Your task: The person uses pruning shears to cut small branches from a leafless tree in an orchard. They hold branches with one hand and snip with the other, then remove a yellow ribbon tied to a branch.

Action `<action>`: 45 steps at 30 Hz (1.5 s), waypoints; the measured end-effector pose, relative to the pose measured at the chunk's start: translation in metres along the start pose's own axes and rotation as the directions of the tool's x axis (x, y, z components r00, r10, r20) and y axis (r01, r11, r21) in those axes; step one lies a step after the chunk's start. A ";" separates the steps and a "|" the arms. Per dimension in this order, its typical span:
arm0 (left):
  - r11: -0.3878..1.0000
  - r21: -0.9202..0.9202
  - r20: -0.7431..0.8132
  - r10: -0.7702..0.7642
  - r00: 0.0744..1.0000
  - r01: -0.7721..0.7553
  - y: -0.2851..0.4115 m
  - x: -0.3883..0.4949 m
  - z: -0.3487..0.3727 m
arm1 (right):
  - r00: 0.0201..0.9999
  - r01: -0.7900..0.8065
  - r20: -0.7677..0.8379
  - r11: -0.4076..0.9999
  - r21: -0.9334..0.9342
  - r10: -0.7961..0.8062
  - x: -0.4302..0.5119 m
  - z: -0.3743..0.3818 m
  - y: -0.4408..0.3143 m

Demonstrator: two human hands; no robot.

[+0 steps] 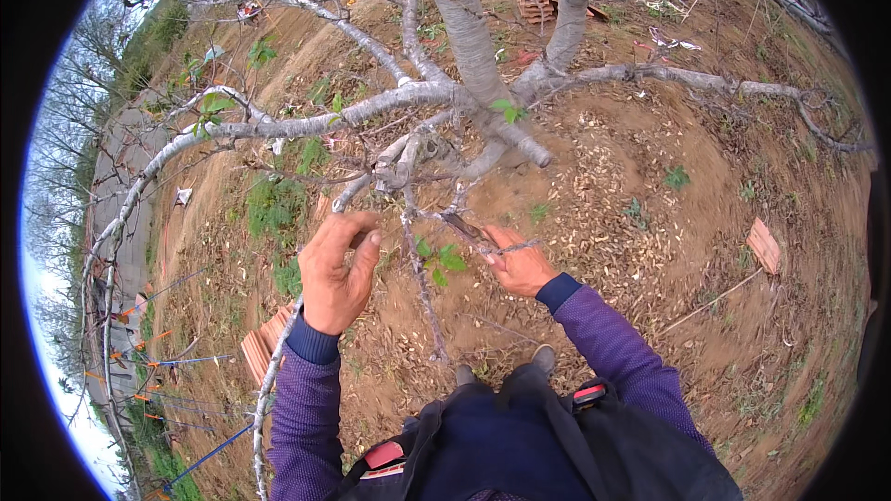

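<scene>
In front of me are the grey limbs of a bare tree. My left hand is raised with curled fingers, its thumb near the index finger. A thin pale branch passes behind that hand; whether the fingers touch it is unclear. My right hand has thumb and fingers about a dark slender piece, a twig or a tool, beside a rough twig joint. Between the hands a thin twig hangs down, with a green leaf cluster next to it.
A long grey limb arches across the left; another limb reaches right. Reddish clay tiles lie at lower left, a tile stack stands behind the trunk, and a single tile lies right. Blue cords stretch at lower left.
</scene>
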State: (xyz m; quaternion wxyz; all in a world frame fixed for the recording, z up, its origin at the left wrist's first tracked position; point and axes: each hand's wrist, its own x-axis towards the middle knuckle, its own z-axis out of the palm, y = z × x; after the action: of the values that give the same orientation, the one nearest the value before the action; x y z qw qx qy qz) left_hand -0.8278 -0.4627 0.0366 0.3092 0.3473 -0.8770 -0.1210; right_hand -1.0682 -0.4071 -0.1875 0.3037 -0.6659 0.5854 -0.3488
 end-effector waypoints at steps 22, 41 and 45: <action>0.734 0.565 0.753 -0.271 0.600 -0.377 -0.045 0.142 0.123 | 0.979 0.106 -0.158 0.983 -0.151 -0.130 -0.005 -0.017 -0.002; 0.965 0.013 0.419 0.234 0.877 -0.264 -0.063 0.148 0.061 | 0.833 -0.533 -0.140 0.845 0.054 0.534 -0.188 0.054 0.072; 0.934 0.145 0.335 0.263 0.905 -0.325 -0.060 0.123 0.035 | 0.936 -0.350 0.004 0.930 0.113 0.352 -0.171 0.055 0.021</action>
State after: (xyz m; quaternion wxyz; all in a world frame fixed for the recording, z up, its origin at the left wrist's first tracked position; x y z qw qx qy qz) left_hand -0.8871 -0.5902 0.0404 0.1463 0.2158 -0.9646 -0.0384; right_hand -1.0477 -0.2406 -0.2546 0.3932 -0.5296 0.6769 -0.3267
